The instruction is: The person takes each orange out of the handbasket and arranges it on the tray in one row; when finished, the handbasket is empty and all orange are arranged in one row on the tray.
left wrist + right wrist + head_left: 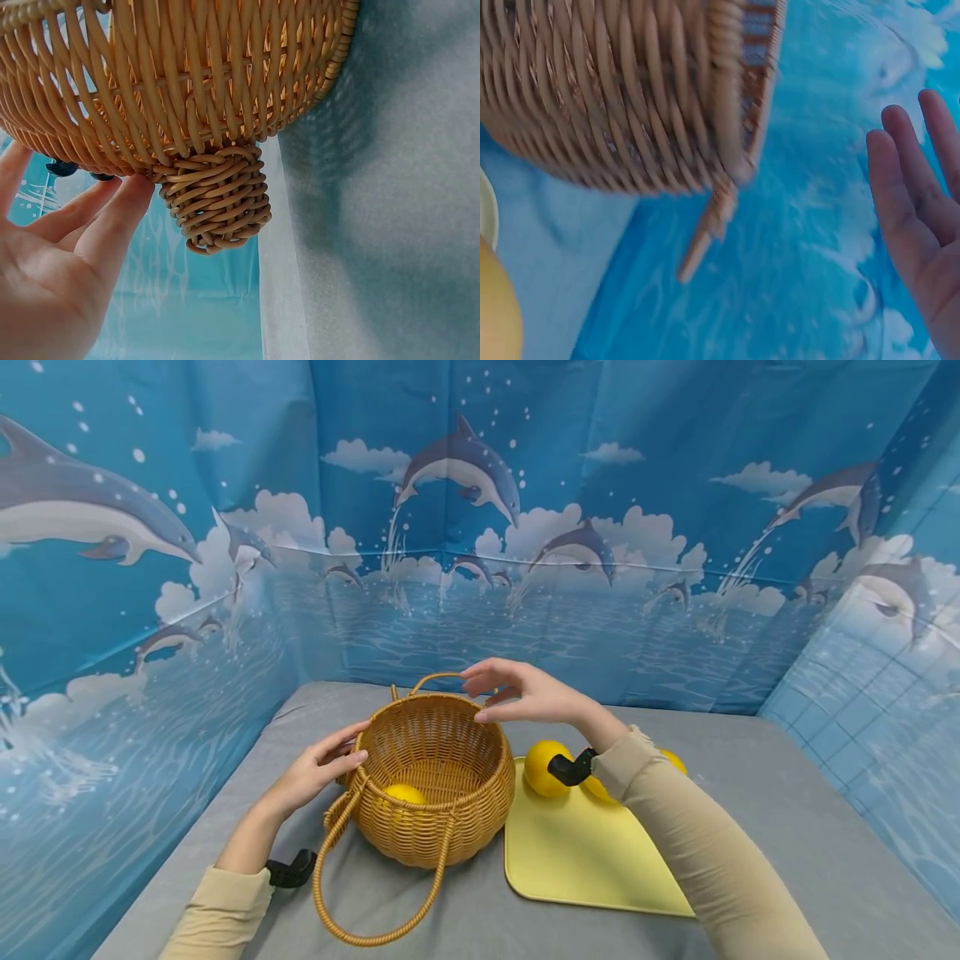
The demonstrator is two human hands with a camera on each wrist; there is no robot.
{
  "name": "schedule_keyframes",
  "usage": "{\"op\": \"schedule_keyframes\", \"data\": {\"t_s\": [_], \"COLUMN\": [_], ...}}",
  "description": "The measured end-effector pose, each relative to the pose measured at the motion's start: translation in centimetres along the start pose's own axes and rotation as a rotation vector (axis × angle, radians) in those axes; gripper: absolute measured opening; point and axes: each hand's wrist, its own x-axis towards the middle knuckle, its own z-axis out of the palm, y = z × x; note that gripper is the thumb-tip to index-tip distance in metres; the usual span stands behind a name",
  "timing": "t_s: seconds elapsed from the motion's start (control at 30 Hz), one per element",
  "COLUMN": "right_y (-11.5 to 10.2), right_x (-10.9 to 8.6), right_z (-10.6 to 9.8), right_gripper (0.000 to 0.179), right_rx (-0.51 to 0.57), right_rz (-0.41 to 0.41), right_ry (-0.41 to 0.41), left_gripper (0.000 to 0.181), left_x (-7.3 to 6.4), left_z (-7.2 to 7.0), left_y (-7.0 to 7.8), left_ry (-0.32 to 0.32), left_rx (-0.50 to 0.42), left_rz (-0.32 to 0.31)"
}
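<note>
A round wicker basket (pixel 472 814) stands on the grey surface, mouth tilted toward me, with a yellow fruit (pixel 405 793) inside. My left hand (pixel 307 781) rests against its left rim, fingers extended. In the left wrist view the fingers of that hand (pixel 67 255) touch the woven side beside a small woven stub (pixel 217 199). Above the right rim hovers my right hand (pixel 525 689), fingers loosely spread and holding nothing. The right wrist view shows that hand (pixel 922 217) apart from the basket wall (pixel 615 90).
Right of the basket lies a yellow mat (pixel 585 860), bearing several yellow fruits (pixel 547 768), partly hidden by my right forearm. One basket handle (pixel 375 939) hangs down in front; the other handle (pixel 435 677) stands at the back. A dolphin-print curtain (pixel 480 610) surrounds the grey surface (pixel 750 793).
</note>
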Motion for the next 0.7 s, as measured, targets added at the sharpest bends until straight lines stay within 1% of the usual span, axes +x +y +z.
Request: {"op": "schedule_keyframes", "data": {"t_s": [0.2, 0.3, 0.47, 0.63, 0.7], "right_y": [0.9, 1.2, 1.7, 2.1, 2.3], "right_x": [2.7, 3.5, 4.4, 5.0, 5.1], "right_z": [2.2, 3.1, 4.6, 6.1, 6.7], "right_gripper": [0.057, 0.057, 0.055, 0.058, 0.059], "right_rx": [0.045, 0.034, 0.008, 0.03, 0.032], "right_rz": [0.005, 0.029, 0.057, 0.097, 0.101], "right_ry": [-0.128, -0.174, -0.237, -0.285, -0.295], "left_gripper": [0.053, 0.054, 0.054, 0.054, 0.054], "left_x": [0.0, 0.0, 0.1, 0.1, 0.1], "left_z": [-0.1, 0.0, 0.1, 0.1, 0.1], "left_y": [0.0, 0.0, 0.0, -0.1, -0.1], "left_ry": [0.005, 0.005, -0.001, -0.001, -0.001], "left_rx": [0.004, 0.006, -0.011, -0.002, 0.0], "left_rz": [-0.008, -0.008, -0.009, -0.011, -0.01]}}
